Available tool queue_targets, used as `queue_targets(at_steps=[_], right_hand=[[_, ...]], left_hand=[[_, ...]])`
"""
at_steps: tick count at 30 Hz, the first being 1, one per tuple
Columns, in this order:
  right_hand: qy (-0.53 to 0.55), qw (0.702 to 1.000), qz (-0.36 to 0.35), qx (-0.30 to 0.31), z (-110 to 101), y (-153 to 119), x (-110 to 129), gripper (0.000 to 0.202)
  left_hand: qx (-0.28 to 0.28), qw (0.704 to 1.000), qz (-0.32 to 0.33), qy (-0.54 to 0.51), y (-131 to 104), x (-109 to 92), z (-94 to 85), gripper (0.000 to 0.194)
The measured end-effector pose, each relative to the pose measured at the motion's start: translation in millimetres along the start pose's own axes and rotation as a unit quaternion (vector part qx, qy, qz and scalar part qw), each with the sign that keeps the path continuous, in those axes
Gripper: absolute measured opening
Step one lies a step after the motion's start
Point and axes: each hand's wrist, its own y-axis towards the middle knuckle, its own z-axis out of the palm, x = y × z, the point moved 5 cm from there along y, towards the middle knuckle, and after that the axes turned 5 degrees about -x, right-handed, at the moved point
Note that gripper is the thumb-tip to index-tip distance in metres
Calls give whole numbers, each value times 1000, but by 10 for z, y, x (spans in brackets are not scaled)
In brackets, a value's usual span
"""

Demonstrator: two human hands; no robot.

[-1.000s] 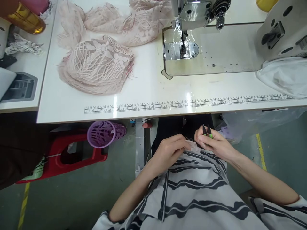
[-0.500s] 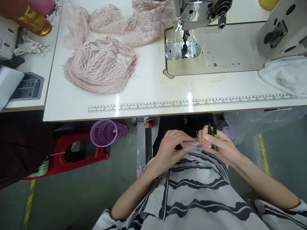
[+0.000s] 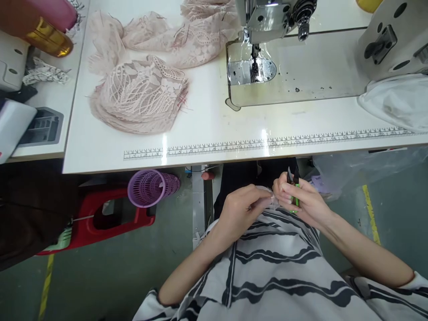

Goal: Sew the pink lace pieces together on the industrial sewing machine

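Over my lap, below the table edge, my left hand (image 3: pixel 241 208) pinches a small piece of pale sheer fabric (image 3: pixel 274 203). My right hand (image 3: pixel 302 198) touches the same piece with its fingertips, close beside the left fingers. Green-handled thread snips (image 3: pixel 296 191) sit in my right hand, blades pointing up and away from me. Much of the fabric is hidden by my fingers. On the table at the left lies a stack of pale pink lace (image 3: pixel 143 98), with more crumpled lace (image 3: pixel 200 42) behind it.
A sewing machine (image 3: pixel 267 18) stands on the white table (image 3: pixel 200 133), with a printed ruler (image 3: pixel 207 148) along its front edge. White cloth (image 3: pixel 397 100) lies right. Below left are a purple basket (image 3: pixel 147 189) and a red stool (image 3: pixel 110 227). Thread cones (image 3: pixel 50 40) stand upper left.
My left fingers have closed more tightly on the pale fabric, beside the right fingertips. The snips remain in my right hand. The whole view has shifted slightly.
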Motion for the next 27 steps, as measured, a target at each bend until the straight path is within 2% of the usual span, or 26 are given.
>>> queue_targets(at_steps=[7, 11, 16, 19, 24, 27], right_hand=[[-125, 990, -44, -58, -183, -84, 126, 18], [-152, 983, -54, -90, -289, -179, 241, 16], [-165, 981, -63, -83, -291, -175, 292, 15], [-187, 978, -68, -68, -286, -155, 286, 14], [-229, 966, -95, -75, -343, -180, 318, 16], [-319, 938, -93, -103, -361, -171, 348, 20]], left_hand=[[5, 986, 41, 162, -46, -3, -94, 16], [8, 990, 26, 142, -86, -2, -151, 16], [63, 995, -19, 71, -28, -24, -70, 13], [68, 995, 10, 78, 13, -49, -46, 11], [39, 987, 35, 154, -4, -12, -113, 13], [27, 985, 62, 161, -25, -14, -137, 13]])
